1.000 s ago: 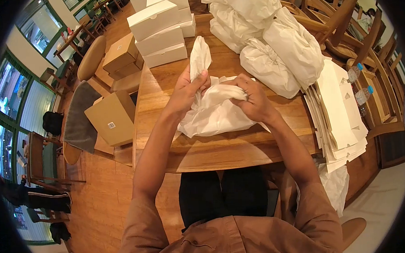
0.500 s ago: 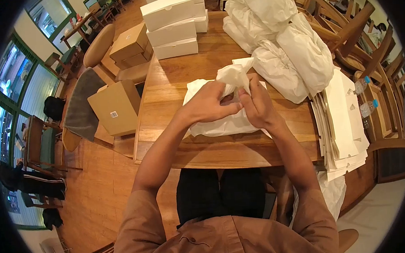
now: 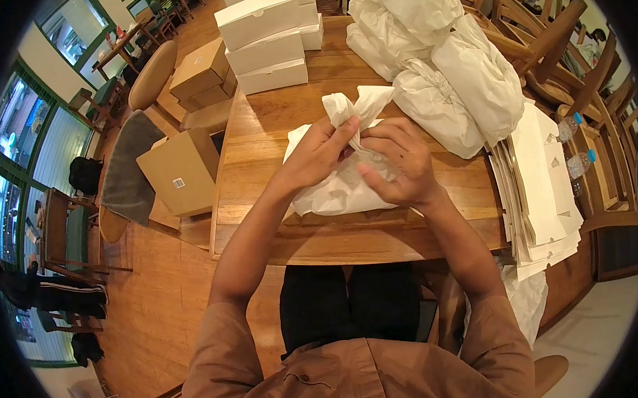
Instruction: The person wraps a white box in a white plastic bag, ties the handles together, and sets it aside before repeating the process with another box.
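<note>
A white plastic bag [image 3: 343,191] lies in front of me on the wooden table, its top gathered and twisted upward. My left hand [image 3: 324,149] pinches the gathered neck between thumb and fingers, with two loose ends sticking up above it. On the other side, my right hand [image 3: 401,160] is curled against the twisted neck, its fingers bent over the plastic and the thumb lower down. The bag's contents are hidden.
White cardboard boxes [image 3: 266,55] are stacked at the back left of the wooden table [image 3: 264,240]. Several filled white bags [image 3: 463,79] are piled at the back right. Flat white cardboard sheets [image 3: 539,189] lie at the right edge, near water bottles [image 3: 579,163]. Brown boxes [image 3: 179,173] stand on the left.
My right hand has turned over, its back now upward and fingers bent at the neck. The bag's top has spread into two upright ends, and my left hand has shifted slightly left.
</note>
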The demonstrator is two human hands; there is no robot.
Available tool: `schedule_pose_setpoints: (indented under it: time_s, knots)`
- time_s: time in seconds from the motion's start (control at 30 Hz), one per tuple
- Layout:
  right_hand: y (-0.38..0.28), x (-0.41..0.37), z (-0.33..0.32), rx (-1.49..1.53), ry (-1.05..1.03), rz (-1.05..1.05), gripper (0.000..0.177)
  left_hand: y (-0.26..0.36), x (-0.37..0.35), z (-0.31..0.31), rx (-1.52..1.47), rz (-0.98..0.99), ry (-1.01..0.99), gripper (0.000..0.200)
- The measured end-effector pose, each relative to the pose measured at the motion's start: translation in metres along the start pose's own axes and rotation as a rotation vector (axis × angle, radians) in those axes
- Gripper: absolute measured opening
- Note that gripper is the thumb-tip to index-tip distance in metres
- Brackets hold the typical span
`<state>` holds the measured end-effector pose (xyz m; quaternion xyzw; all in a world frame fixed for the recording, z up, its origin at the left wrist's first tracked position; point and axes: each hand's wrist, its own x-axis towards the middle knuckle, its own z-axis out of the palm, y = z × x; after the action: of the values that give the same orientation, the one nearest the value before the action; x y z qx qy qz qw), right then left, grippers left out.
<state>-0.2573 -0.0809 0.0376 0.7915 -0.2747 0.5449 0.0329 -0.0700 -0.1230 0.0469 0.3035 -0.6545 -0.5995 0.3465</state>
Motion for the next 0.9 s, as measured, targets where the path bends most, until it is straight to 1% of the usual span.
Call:
schedule_pose_setpoints:
  time_s: [0.13, 0.2, 0.23, 0.3, 0.33, 0.37, 0.4, 0.47, 0.5, 0.57, 0.6, 0.67, 0.7, 0.73, 0.77, 0.8, 0.87, 0.9]
  knots:
    - [0.009, -0.003, -0.005, -0.08, -0.038, 0.068, 0.027, -0.003, 0.001, 0.0, -0.083, 0.003, 0.043, 0.036]
    - [0.01, -0.005, -0.004, -0.11, -0.046, 0.094, 0.026, -0.004, 0.002, -0.003, -0.065, 0.034, -0.029, 0.037]
    - [0.011, -0.008, -0.002, -0.098, -0.02, 0.121, 0.028, -0.006, 0.002, -0.006, -0.064, 0.035, -0.031, 0.037]
    - [0.012, -0.012, 0.002, -0.09, 0.008, 0.149, 0.029, -0.007, 0.002, -0.011, 0.192, 0.127, -0.096, 0.04]
    - [0.01, -0.012, 0.008, 0.079, 0.16, 0.2, 0.03, -0.006, 0.002, -0.008, 0.191, 0.128, -0.097, 0.04]
    - [0.009, -0.011, 0.011, 0.249, 0.312, 0.248, 0.031, -0.005, 0.002, -0.003, 0.109, 0.071, -0.043, 0.042]
    - [0.007, -0.008, 0.011, 0.248, 0.31, 0.246, 0.031, -0.002, 0.002, 0.0, 0.027, 0.015, 0.013, 0.043]
    - [0.005, -0.002, 0.011, 0.273, 0.359, 0.31, 0.035, 0.0, 0.001, 0.002, 0.049, 0.007, 0.04, 0.043]
    - [0.007, -0.003, 0.008, 0.275, 0.359, 0.311, 0.035, 0.001, 0.0, 0.003, 0.072, -0.003, 0.064, 0.044]
    - [0.015, -0.007, -0.004, -0.124, 0.109, 0.107, 0.036, 0.007, 0.0, 0.006, 0.032, 0.019, 0.039, 0.044]
    - [0.015, -0.009, -0.006, -0.124, 0.106, 0.109, 0.036, 0.009, 0.0, 0.007, -0.009, 0.04, 0.012, 0.046]
    - [0.014, -0.011, -0.01, -0.116, 0.069, 0.019, 0.037, 0.009, 0.001, 0.008, -0.021, 0.072, 0.004, 0.047]
    - [0.011, -0.009, -0.01, -0.117, 0.068, 0.019, 0.037, 0.009, 0.001, 0.008, -0.032, 0.104, -0.002, 0.049]
    - [0.007, -0.006, -0.01, -0.128, 0.048, -0.031, 0.032, 0.007, 0.001, 0.01, -0.034, 0.104, -0.002, 0.049]
    - [0.004, -0.003, -0.01, -0.138, 0.029, -0.082, 0.028, 0.005, 0.002, 0.012, -0.054, 0.099, 0.081, 0.047]
    - [0.003, -0.002, -0.009, -0.137, 0.026, -0.083, 0.028, 0.002, 0.003, 0.014, -0.075, 0.092, 0.166, 0.046]
    - [0.001, -0.002, -0.008, -0.112, -0.088, -0.081, 0.02, -0.001, 0.004, 0.014, -0.063, 0.09, 0.176, 0.045]
    - [0.0, 0.0, -0.008, -0.111, -0.09, -0.081, 0.02, -0.002, 0.005, 0.014, -0.048, 0.091, 0.182, 0.046]
